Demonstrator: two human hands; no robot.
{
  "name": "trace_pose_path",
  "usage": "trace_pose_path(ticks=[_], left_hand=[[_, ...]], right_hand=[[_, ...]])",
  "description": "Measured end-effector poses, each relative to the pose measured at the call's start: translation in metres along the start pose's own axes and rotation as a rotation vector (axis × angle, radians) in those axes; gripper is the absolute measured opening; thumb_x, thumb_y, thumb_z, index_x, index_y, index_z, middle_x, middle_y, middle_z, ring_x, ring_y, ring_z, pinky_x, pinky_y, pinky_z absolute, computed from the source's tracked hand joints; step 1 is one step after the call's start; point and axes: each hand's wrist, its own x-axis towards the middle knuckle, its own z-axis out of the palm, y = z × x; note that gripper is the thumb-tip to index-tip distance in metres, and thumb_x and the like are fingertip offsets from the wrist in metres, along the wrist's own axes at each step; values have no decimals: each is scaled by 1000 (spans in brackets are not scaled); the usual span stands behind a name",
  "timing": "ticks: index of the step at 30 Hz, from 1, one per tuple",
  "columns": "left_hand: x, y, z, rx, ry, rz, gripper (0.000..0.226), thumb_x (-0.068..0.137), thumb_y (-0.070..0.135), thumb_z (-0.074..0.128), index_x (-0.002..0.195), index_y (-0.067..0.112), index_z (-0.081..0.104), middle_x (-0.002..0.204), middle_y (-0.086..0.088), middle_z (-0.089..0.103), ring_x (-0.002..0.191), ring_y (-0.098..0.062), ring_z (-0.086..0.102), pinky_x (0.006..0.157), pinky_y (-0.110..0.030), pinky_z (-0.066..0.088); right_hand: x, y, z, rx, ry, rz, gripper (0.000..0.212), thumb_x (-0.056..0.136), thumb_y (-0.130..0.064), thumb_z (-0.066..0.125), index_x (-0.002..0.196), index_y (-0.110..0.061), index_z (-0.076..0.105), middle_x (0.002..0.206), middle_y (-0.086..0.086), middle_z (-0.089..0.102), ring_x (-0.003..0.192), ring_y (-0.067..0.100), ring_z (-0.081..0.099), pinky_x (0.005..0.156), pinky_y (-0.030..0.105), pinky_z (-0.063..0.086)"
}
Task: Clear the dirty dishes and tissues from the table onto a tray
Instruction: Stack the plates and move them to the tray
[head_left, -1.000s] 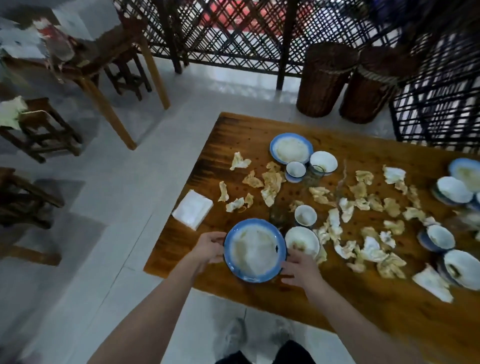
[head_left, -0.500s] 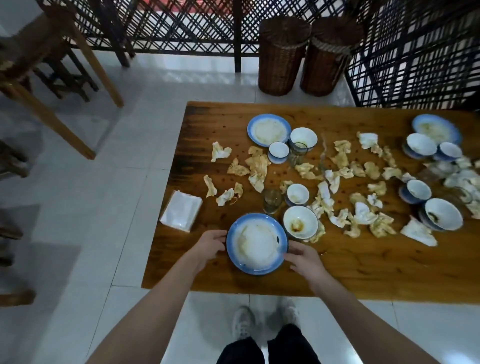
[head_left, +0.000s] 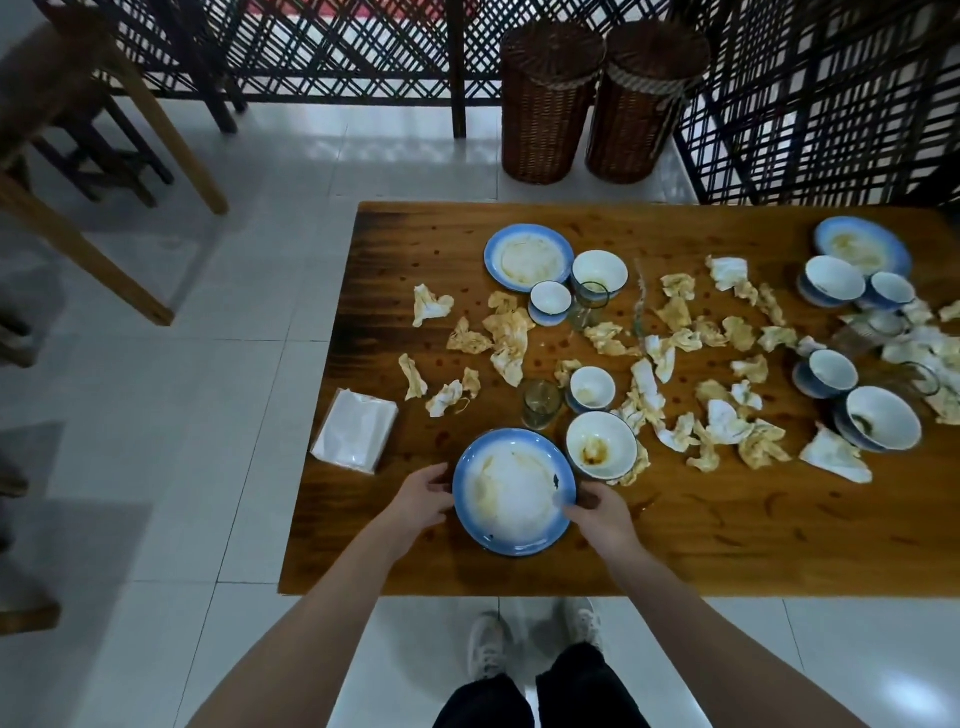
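Note:
A dirty blue-rimmed plate (head_left: 511, 491) lies near the front edge of the wooden table (head_left: 727, 545). My left hand (head_left: 423, 496) grips its left rim and my right hand (head_left: 597, 514) grips its right rim. Just behind it stand a stained white bowl (head_left: 601, 451), a small cup (head_left: 591, 388) and a glass (head_left: 540, 402). Several crumpled stained tissues (head_left: 506, 338) are strewn over the table. Another plate (head_left: 529, 255), a bowl (head_left: 600, 271) and a cup (head_left: 549, 301) sit farther back. More bowls (head_left: 880, 418) and a plate (head_left: 862, 244) are at the right. No tray is in view.
A packet of clean napkins (head_left: 356, 430) lies at the table's left edge. Two wicker baskets (head_left: 550, 98) stand on the floor behind the table, against a dark lattice screen. Wooden stools and another table leg (head_left: 93, 249) are at the left.
The view has swung right and the table now sits squarer in it. Both hands stay at the front plate's rim, the right hand's fingers now lying closer on its edge.

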Motion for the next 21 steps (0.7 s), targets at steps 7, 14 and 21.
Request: trace_pose_path(ticks=[7, 14, 21], left_hand=[[8, -2, 3, -1, -5, -9, 57, 92, 3, 58, 145, 5, 35, 143, -10, 45, 130, -28, 44, 105, -46, 42], [-1, -9, -13, -116, 20, 12, 61, 88, 0, 63, 142, 13, 39, 139, -7, 46, 126, -27, 48, 96, -45, 50], [-23, 6, -22, -164, 31, 105, 63, 88, -1, 62, 143, 18, 39, 141, -8, 45, 128, -30, 47, 96, -50, 49]], right_hand=[[8, 2, 4, 10, -39, 80, 40, 91, -14, 61, 128, -2, 53, 123, 9, 58, 96, 15, 54, 82, 29, 51], [-9, -5, 16, 226, -85, 107, 41, 87, -1, 62, 126, -9, 50, 118, 4, 53, 104, 21, 55, 68, 28, 55], [-30, -27, -2, 341, -152, 56, 42, 85, 3, 64, 118, -17, 46, 117, 3, 55, 101, 24, 62, 66, 29, 58]])
